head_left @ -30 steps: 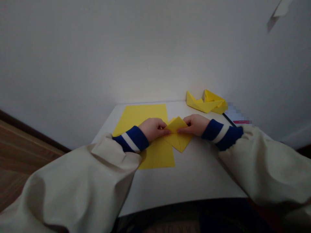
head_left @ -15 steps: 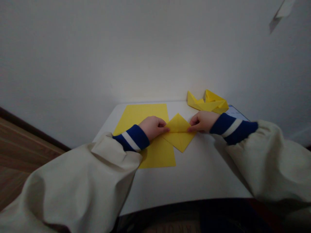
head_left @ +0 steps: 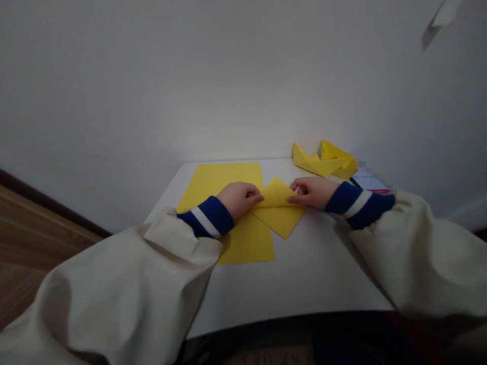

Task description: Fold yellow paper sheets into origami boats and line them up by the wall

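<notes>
A folded piece of yellow paper (head_left: 282,213), diamond-shaped with a horizontal crease across its middle, lies partly over a flat yellow sheet (head_left: 249,248). My left hand (head_left: 239,197) pinches its left corner, thumb on top along the crease. At the right side, my right hand (head_left: 312,191) presses its thumb on the upper part near the crease, with the other fingers curled behind. Those curled fingertips are partly hidden.
A folded yellow paper boat (head_left: 325,159) stands at the table's back right. Behind my right wrist a phone-like screen (head_left: 368,180) shows in part. The white table (head_left: 304,284) meets a pale wall (head_left: 236,81). Brown wood (head_left: 26,253) is at the left.
My right hand has shifted slightly left, its thumb moving inward over the folded paper. The folded paper has slid a little left. My left hand has barely moved.
</notes>
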A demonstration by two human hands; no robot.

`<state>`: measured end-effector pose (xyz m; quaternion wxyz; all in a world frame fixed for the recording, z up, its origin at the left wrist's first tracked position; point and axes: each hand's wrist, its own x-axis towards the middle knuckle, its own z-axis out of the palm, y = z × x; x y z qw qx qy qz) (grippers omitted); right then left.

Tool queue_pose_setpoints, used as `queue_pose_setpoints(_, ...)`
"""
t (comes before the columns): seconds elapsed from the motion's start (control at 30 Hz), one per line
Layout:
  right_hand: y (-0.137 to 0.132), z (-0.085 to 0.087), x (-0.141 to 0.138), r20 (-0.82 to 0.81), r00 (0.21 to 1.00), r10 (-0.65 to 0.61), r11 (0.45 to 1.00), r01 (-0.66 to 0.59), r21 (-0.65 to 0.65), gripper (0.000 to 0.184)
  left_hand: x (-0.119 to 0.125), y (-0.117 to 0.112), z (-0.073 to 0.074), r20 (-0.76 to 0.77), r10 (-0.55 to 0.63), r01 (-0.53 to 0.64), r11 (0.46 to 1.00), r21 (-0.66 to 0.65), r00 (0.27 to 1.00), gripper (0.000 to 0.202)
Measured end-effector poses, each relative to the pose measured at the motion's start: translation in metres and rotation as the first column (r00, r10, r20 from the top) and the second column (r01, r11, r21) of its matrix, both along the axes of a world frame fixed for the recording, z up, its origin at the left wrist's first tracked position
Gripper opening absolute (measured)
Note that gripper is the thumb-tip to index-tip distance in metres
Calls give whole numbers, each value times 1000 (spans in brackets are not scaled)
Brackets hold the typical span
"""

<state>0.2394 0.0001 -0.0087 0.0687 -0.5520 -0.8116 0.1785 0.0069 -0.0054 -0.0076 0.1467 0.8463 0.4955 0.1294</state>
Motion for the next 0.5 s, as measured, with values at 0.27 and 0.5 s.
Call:
queue_pose_setpoints(0.27,-7,2,-15,-40,999,11,993,-6,121,47,1,-3,4,67,-43,43,999,10,997,25)
queue_pose_setpoints(0.5,-2,-15,-14,-424,898,-118,993,119,-24,46,1,1,0,121,-153,133,978,163,981,20)
